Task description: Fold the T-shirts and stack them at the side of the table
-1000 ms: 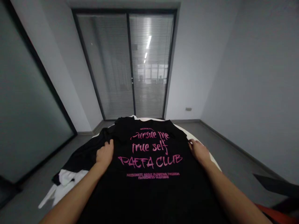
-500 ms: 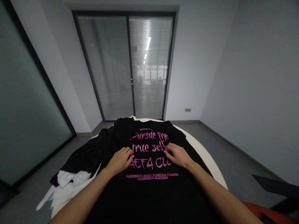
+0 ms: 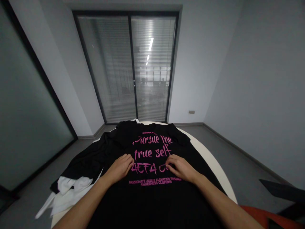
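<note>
A black T-shirt (image 3: 152,203) with pink lettering lies spread over the round table, its neck end at the far side. My left hand (image 3: 122,167) is on the left of the print, fingers curled in and thumb close to them, closed on the cloth. On the opposite side of the lettering, my right hand (image 3: 179,167) pinches at the fabric with bent fingers. Both sets of fingertips touch the shirt, though how much cloth is between them is hard to see.
Dark crumpled clothes (image 3: 82,160) and a white garment (image 3: 71,190) lie at the table's left, partly over its edge. The pale table rim (image 3: 220,171) curves along the right. A red and black chair (image 3: 267,218) stands at lower right. Beyond is a glass door (image 3: 133,70) with blinds.
Both hands have moved a little nearer to me, sliding down past the middle line of the print. The lettering has shifted only slightly toward me, and the shirt's right side reaches further out.
</note>
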Action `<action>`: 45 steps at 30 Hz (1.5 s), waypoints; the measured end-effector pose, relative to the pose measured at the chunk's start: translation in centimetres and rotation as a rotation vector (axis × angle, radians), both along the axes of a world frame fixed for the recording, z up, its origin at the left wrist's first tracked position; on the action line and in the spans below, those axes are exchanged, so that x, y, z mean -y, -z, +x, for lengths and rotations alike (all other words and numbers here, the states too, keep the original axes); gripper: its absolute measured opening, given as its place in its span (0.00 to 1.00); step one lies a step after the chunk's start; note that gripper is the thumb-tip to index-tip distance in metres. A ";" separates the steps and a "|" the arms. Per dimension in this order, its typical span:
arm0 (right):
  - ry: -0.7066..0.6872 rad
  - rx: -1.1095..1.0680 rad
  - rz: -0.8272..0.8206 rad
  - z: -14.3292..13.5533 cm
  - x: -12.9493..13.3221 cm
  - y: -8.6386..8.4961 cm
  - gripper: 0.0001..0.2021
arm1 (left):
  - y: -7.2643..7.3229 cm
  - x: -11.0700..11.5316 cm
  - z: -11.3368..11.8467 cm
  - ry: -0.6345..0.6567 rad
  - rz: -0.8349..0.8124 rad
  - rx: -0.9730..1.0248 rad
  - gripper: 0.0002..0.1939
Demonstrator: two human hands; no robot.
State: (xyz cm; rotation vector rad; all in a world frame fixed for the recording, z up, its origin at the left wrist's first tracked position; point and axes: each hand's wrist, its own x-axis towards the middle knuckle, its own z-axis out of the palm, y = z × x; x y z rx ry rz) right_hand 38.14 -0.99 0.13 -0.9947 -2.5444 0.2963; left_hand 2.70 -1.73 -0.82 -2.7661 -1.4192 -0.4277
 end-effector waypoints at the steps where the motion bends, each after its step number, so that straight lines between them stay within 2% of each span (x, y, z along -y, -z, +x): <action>1: 0.000 -0.001 -0.006 -0.1 0.1 0.0 0.09 | 0.0 0.1 0.0 0.003 0.006 -0.018 0.11; 6: 0.039 0.017 -0.004 -0.2 0.5 0.0 0.08 | -0.3 0.9 0.0 0.011 0.005 -0.056 0.12; 11: 0.033 0.060 0.021 -0.2 0.6 -0.1 0.21 | -0.2 1.5 -0.2 -0.044 -0.009 0.017 0.12; 15: 0.005 0.083 0.036 -0.4 1.1 -0.6 0.23 | 0.6 2.0 -0.7 -0.047 0.014 0.033 0.26; 17: -0.023 0.065 0.055 -0.5 1.4 -0.9 0.22 | 0.7 2.3 -0.8 -0.044 0.003 0.028 0.28; 20: -0.118 0.047 0.073 -1.0 1.6 -1.4 0.16 | 0.2 2.4 -0.8 -0.031 -0.031 0.044 0.22; 23: -0.204 0.040 0.064 -1.8 1.7 -1.7 0.10 | -1.1 2.2 -0.7 -0.025 -0.049 0.051 0.11; 25: -0.255 0.044 0.034 -2.6 1.9 -1.9 0.08 | -2.0 2.1 -0.9 -0.036 -0.044 0.031 0.08; 28: -0.332 0.071 -0.041 -3.6 2.5 -1.9 0.06 | -3.0 2.1 -1.5 -0.004 -0.153 0.008 0.06; 30: -0.354 0.089 -0.076 -4.2 2.9 -1.9 0.07 | -3.3 2.3 -2.0 0.034 -0.279 0.023 0.03; 32: -0.361 0.107 -0.088 -4.5 3.2 -2.0 0.08 | -3.3 2.6 -2.4 0.056 -0.352 0.056 0.05; 35: -0.364 0.133 -0.086 -4.9 3.4 -2.0 0.05 | -3.2 3.1 -2.5 0.088 -0.383 0.086 0.04; 40: -0.355 0.138 -0.122 -5.5 3.5 -1.9 0.04 | -3.8 3.7 -2.0 0.103 -0.399 0.064 0.11; 45: -0.401 0.143 -0.212 -5.9 4.1 -1.5 0.04 | -4.9 3.2 -2.0 0.084 -0.668 -0.001 0.08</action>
